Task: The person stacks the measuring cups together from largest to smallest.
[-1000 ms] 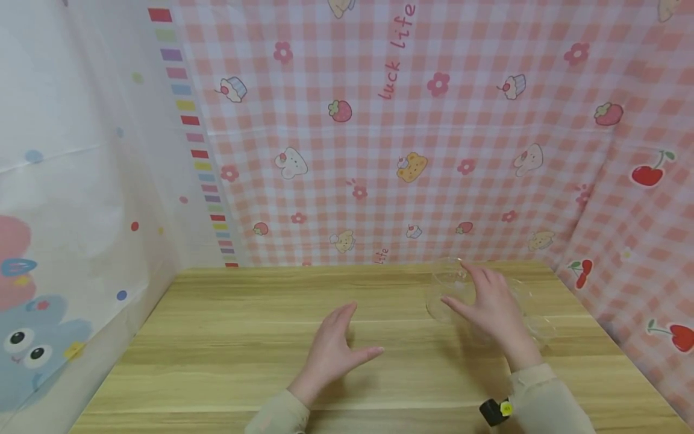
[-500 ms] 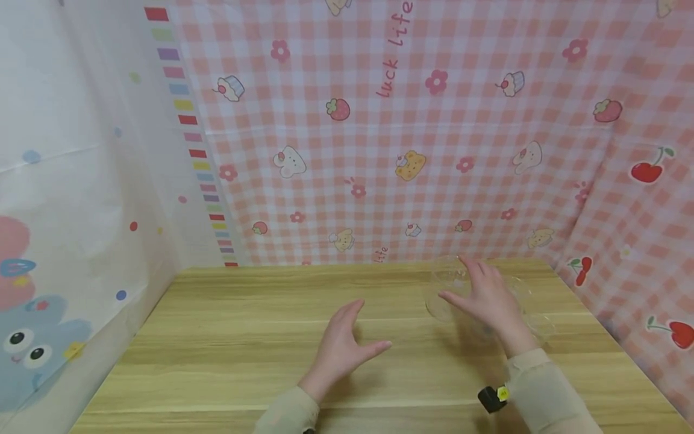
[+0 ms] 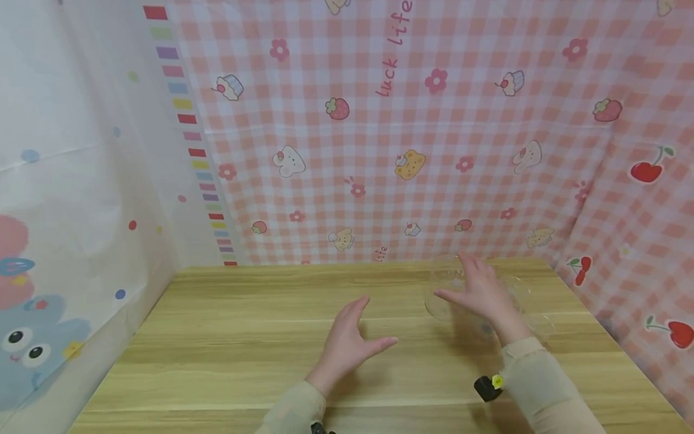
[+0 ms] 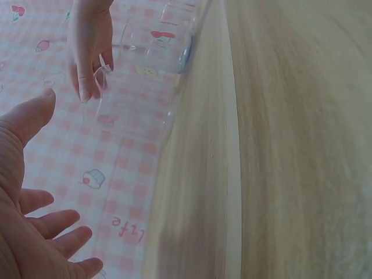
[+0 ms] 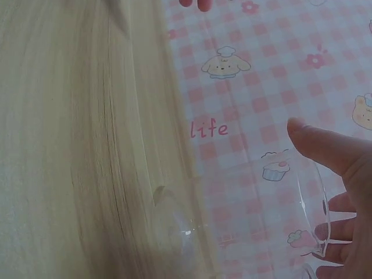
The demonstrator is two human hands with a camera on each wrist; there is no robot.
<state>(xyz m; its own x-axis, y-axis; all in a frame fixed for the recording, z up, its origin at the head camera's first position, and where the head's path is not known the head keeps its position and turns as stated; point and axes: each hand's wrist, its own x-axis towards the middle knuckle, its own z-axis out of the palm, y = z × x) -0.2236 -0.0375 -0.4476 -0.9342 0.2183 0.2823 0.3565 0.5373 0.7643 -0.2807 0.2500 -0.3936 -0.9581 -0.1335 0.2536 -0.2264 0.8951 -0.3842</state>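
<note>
A tall clear beaker (image 3: pixel 438 306) with a lipped rim stands toward the back right of the table. My right hand (image 3: pixel 484 292) is at its upper right side, thumb and fingers spread apart. In the right wrist view, the fingers (image 5: pixel 340 228) appear behind the beaker's rim and the thumb lies across from them; whether they touch the wall I cannot tell. Over the middle of the table is my left hand (image 3: pixel 347 345), holding nothing, thumb wide of the fingers. The left wrist view shows that hand (image 4: pixel 26 226) apart from the beaker (image 4: pixel 136 110).
Other clear vessels (image 3: pixel 544 325) stand behind and right of my right hand, partly hidden by it. The wooden table (image 3: pixel 244 325) ends at a pink checked cloth (image 3: pixel 320 138) at the back. A white cloth (image 3: pixel 81 199) hangs on the left.
My left hand has moved to the right and slightly forward. The right hand has shifted slightly left, around the beaker's upper side. The beaker stays in place.
</note>
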